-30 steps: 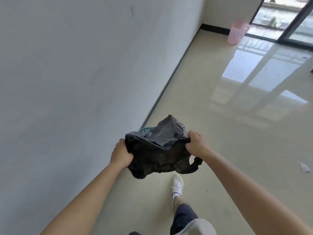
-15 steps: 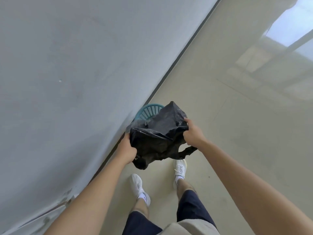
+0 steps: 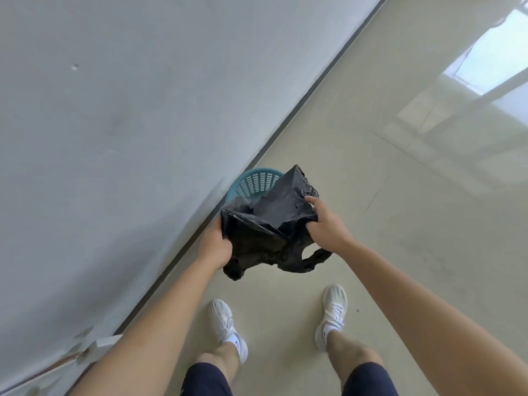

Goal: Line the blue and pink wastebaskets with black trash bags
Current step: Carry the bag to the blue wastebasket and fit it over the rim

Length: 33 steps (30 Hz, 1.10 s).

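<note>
Head view, left hand point(image 3: 215, 244) and right hand point(image 3: 325, 222) gripping black trash bag point(image 3: 265, 227) above blue wastebasket point(image 3: 251, 182)

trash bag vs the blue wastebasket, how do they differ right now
The trash bag is black, opaque and crumpled; the blue wastebasket is rigid, with slotted walls. The bag is held up in the air by the left hand and right hand; the wastebasket stands on the floor against the wall. The bag hides much of the wastebasket, which shows no liner yet.

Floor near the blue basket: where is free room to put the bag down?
Bare floor lies right of the blue basket and ahead of the shoes. Crowded only along the wall, where the basket stands.
</note>
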{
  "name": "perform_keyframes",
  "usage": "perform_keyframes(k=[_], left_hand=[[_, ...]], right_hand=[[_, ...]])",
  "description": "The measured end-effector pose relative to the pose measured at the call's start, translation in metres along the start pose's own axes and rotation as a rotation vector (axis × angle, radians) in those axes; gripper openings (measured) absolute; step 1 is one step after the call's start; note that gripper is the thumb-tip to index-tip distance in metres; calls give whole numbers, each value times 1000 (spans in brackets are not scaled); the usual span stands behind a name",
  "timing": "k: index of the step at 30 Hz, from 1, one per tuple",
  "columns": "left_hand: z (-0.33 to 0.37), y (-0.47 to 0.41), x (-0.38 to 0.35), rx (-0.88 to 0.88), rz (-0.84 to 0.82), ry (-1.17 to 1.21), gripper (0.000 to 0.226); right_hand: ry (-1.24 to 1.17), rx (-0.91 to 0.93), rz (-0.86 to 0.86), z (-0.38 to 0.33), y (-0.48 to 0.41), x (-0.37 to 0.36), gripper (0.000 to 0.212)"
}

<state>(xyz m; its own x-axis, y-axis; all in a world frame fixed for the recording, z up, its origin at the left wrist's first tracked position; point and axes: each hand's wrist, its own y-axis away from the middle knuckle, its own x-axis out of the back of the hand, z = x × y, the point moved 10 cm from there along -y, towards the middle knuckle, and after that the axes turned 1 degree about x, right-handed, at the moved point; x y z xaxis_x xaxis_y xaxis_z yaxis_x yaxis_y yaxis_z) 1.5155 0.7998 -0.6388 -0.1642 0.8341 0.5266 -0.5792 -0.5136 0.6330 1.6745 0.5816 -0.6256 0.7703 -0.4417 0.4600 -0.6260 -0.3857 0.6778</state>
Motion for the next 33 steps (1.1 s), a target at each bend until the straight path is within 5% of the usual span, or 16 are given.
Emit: perform_keyframes(k=[6, 10, 15, 19, 24, 28, 33], left_hand=[[-55, -106, -68, -48, 144, 140, 42], [-82, -164, -120, -127, 68, 57, 52], [-82, -226, -157, -311, 47, 4, 66], [-92, -266, -191, -251, -18, -112, 73], [-121, -312, -237, -103, -172, -450, 60], [-130, -330, -260, -175, -297, -861, 50], [-79, -317, -204, -384, -48, -785, 57]], right_hand=[[79, 109, 14, 75, -117, -48, 76], [227, 141, 19, 114, -175, -79, 80], [675, 342, 98, 109, -236, -118, 88], [1021, 438, 94, 107, -280, -163, 79], [1229, 281, -128, 134, -326, -194, 49], [1154, 52, -342, 156, -354, -207, 30], [1072, 15, -336, 156, -353, -196, 37]])
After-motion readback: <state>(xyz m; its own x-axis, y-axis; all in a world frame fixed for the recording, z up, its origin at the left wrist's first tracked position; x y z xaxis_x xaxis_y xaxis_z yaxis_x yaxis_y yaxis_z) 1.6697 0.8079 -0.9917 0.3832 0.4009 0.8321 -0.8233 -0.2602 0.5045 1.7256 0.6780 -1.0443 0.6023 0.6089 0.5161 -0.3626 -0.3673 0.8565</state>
